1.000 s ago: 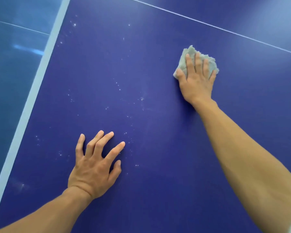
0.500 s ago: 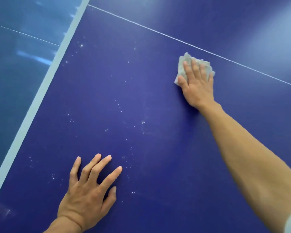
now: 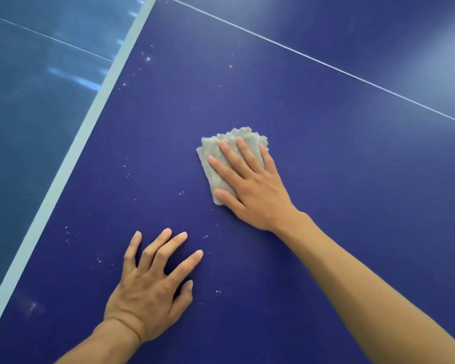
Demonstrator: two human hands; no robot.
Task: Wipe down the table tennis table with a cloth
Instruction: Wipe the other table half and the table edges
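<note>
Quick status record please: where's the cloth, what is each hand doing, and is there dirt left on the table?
cloth: grey cloth, crumpled, lying on the table tennis table
wiping hand: right hand, fingers straight, pressing on the cloth
other hand: left hand, fingers spread, rests on the bare surface, holds nothing
markings: white edge stripe at left; thin white line beyond the cloth
dirt: white specks left of the cloth and around the left hand

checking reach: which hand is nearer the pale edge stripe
Left. The left hand rests right of the stripe; the right hand, on the cloth, is farther right.
</note>
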